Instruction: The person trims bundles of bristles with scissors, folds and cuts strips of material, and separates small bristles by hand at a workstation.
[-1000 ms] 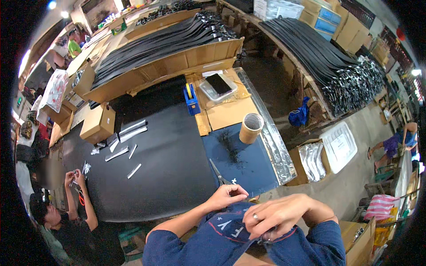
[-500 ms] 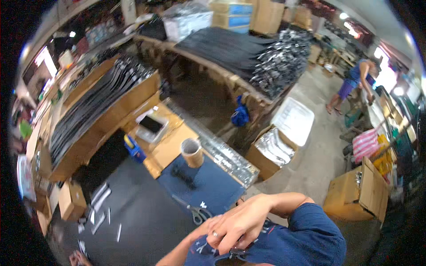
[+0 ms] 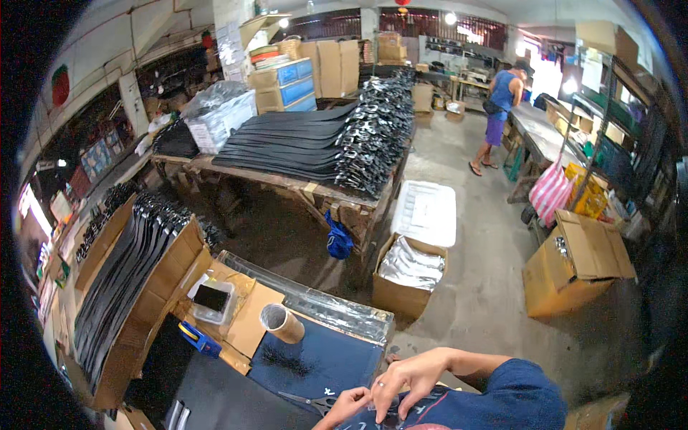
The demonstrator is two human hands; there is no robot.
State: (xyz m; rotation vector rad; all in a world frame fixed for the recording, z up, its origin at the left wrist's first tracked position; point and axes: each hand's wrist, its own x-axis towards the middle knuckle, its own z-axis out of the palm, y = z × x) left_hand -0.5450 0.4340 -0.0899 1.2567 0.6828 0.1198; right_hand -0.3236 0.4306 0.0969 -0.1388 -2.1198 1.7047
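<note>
From the head camera, the person's two hands meet at the very bottom of the frame, close to the chest over the near edge of the dark work table (image 3: 315, 362). The right hand (image 3: 405, 380), a ring on one finger, curls down with fingers drawn together, pinching at a small piece of dark blue fabric (image 3: 430, 414); the left hand (image 3: 344, 407) comes up from below, its fingertips pressed to the same spot, though the frame edge cuts it off and I cannot tell how firmly it grips. The fabric sits right between the two hands, against the person's blue sleeve. Just to the left of the hands a pair of scissors (image 3: 304, 400) lies on the table, near enough to reach without shifting. Further up the table stands a cardboard tube (image 3: 282, 322) on its side, a blue tool (image 3: 201, 339), and a clear tray holding a black phone (image 3: 212, 301). To do this pinching work well, I would judge it best to keep both hands close together, hold the cloth taut between the fingertips, and keep the head turned down on it, since the view now takes in more of the room than of the work. Beyond, racks of black belts (image 3: 308, 143) fill the wooden benches, open cartons (image 3: 408, 276) sit on the floor, and another person (image 3: 498, 118) stands at a far table.
</note>
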